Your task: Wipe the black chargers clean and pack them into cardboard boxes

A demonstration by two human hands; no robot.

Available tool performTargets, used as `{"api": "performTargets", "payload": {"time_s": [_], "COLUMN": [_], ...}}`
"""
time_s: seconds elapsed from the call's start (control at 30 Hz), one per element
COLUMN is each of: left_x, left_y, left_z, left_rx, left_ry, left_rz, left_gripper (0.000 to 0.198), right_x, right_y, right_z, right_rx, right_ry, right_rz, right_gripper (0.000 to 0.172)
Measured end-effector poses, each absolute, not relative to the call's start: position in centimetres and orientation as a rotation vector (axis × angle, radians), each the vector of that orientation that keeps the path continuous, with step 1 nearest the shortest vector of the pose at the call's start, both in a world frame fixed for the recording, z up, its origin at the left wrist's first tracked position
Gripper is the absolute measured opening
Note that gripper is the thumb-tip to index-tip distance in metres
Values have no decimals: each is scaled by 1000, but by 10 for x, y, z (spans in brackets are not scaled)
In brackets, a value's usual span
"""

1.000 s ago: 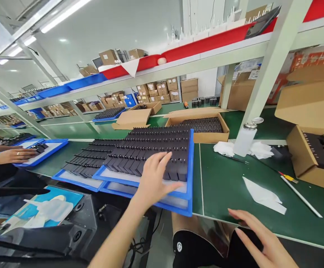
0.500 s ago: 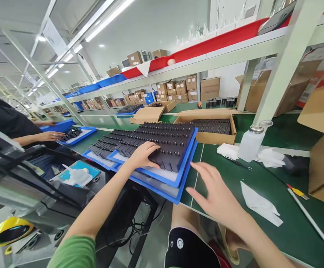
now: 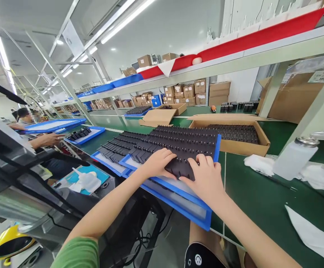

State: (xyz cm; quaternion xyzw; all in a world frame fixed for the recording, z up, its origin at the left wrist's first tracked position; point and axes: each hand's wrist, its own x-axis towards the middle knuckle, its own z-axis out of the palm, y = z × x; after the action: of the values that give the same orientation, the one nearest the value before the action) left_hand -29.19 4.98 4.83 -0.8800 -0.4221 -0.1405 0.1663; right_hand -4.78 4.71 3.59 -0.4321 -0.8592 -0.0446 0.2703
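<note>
Rows of black rectangular blocks (image 3: 190, 139), each topped with small metal pins, stand in a blue-rimmed tray (image 3: 217, 147). That tray rests on a second blue tray (image 3: 206, 219), whose front corner juts past the table edge. My left hand (image 3: 159, 163) is at the left of the front row, thumb low and fingers curled over the blocks. At the row's right end my right hand (image 3: 206, 176) closes in the same way. Several front blocks (image 3: 182, 169) sit between the two hands. My fingers partly hide them, and they appear still in the tray.
Behind the trays an open carton (image 3: 251, 147) holds more black blocks. To the right stand a white bottle (image 3: 296, 158), crumpled tissue (image 3: 258, 163) and a white sheet (image 3: 313, 232). At left, a co-worker's hand (image 3: 48, 139) is near a small tray (image 3: 86, 136). A machine (image 3: 67, 201) stands front left.
My right hand has come in from beside the tray onto the front blocks, and my left hand has closed on them. The view has shifted. At left, a blue tray now appears raised.
</note>
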Motion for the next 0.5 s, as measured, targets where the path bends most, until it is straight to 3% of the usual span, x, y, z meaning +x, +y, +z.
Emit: {"api": "performTargets", "payload": {"time_s": [0.5], "left_x": [-284], "left_y": [49], "left_z": [53], "left_rx": [-2557], "left_ry": [-1081], "left_rz": [-406], "left_gripper": [86], "right_x": [-50], "right_y": [47], "right_z": [30], "right_rx": [-1163], "right_ry": [-2312], "right_rz": [-202], "right_gripper": [50]}}
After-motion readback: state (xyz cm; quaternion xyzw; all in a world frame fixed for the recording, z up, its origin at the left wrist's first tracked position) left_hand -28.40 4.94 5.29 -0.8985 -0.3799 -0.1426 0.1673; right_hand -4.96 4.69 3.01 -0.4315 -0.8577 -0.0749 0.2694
